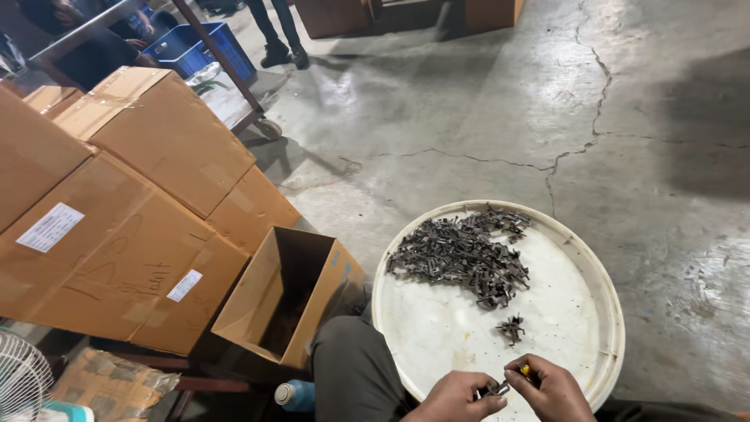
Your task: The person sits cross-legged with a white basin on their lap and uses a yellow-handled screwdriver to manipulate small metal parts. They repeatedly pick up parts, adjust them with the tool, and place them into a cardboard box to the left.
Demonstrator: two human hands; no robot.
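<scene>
Both hands meet at the near rim of a round white tray [601,281] that rests on the person's lap. The left hand [455,397] is curled shut, pinching a small dark metal clip [495,388] at its fingertips. The right hand [551,388] is closed too, fingers wrapped around a small yellow piece [526,370] and touching the same clip from the other side. So the clip sits between the two hands, just over the tray's near edge.

Progress, judged from the layout: the large pile of dark clips [461,254] on the far half of the tray looks untouched, and it is big. A small cluster of clips [512,328] lies apart, nearer the hands; it cannot be told whether those are finished or waiting. An open cardboard box [289,293] stands just left of the tray, tilted toward the person, its inside too dark to show any contents. Most of the work looks left.

The floor is bare grey concrete [484,109] with long cracks and shiny worn patches. Stacked sealed cartons [133,234] with white labels fill the left side. A blue crate [199,48] sits behind a cart leg with a caster, and another person's legs [277,31] stand at the top. A white fan guard [22,379] and a bottle cap [287,395] show at bottom left.
</scene>
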